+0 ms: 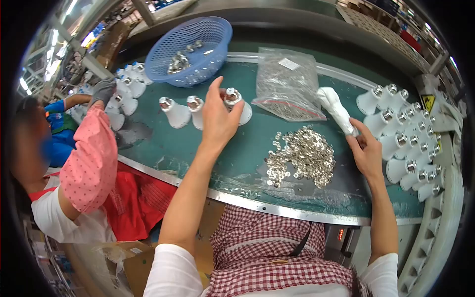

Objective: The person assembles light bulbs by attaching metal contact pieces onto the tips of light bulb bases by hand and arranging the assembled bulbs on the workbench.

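Note:
My left hand (217, 119) is at a white bulb housing with a silver screw cap (245, 115). Its thumb and index finger are spread on either side of the cap, and the thumb overlaps the housing; the other fingers are mostly hidden. Two similar white housings (177, 116) stand upright just to the left. In my right hand (365, 146) is the lower end of a white wrapped, club-shaped tool (336, 108), pinched between thumb and fingers and tilted up to the left. A pile of small silver metal pieces (309, 156) lies on the green table between my forearms.
A blue plastic basket (222, 37) holding metal caps sits at the back left. Beside it is a clear zip bag (287, 81) of small parts. Many white housings (396, 141) stand at right, others (129, 89) at left, where a co-worker's gloved hand (103, 91) reaches in.

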Available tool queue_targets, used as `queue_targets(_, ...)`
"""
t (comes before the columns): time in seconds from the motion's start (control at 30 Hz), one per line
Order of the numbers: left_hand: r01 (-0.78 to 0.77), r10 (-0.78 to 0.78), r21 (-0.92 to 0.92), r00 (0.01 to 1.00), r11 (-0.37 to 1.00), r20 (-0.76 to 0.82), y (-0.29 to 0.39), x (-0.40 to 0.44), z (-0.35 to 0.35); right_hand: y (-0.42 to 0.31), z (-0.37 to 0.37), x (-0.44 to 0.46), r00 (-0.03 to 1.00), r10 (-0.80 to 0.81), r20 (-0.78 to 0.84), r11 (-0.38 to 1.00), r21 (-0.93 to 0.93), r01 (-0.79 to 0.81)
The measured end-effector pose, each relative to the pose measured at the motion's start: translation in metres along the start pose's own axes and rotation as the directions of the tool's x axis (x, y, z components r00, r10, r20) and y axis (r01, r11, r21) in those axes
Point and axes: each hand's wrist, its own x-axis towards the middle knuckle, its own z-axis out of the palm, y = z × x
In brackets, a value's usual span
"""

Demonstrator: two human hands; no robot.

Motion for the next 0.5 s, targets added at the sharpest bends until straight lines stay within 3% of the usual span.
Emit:
queue_targets(0.17, 0.05, -0.024, -0.164, 0.987, 0.985, 0.157, 0.029, -0.028, -0.015, 0.014, 0.003, -0.006, 0.998, 0.065, -0.002, 0.998, 0.025, -0.065)
queue_targets(0.23, -0.248, 0.249, 0.069, 0.969, 0.966, -0.005, 0.048, -0.039, -0.024, 0.014, 0.002, -0.005, 0.998, 0.065, -0.011, 0.997, 0.04, -0.064)
queue_targets(0.3, -0.321, 0.32, -0.018, 0.947, 0.947, -0.037, 0.064, -0.055, -0.021, 0.015, 0.002, -0.007, 0.997, 0.072, -0.014, 0.997, 0.041, -0.071)
queue_targets(0.37, -0.241, 0.278, -0.152, 0.906, 0.959, 0.318, 0.069, -0.068, -0.011, 0.018, 0.003, -0.008, 0.998, 0.058, -0.009, 0.997, 0.049, -0.058)
queue_targets(0.5, -0.266, 0.241, 0.012, 0.888, 0.964, 0.392, 0.063, -0.053, 0.02, 0.016, 0.003, -0.009, 1.0, 0.03, 0.003, 0.999, 0.026, -0.031)
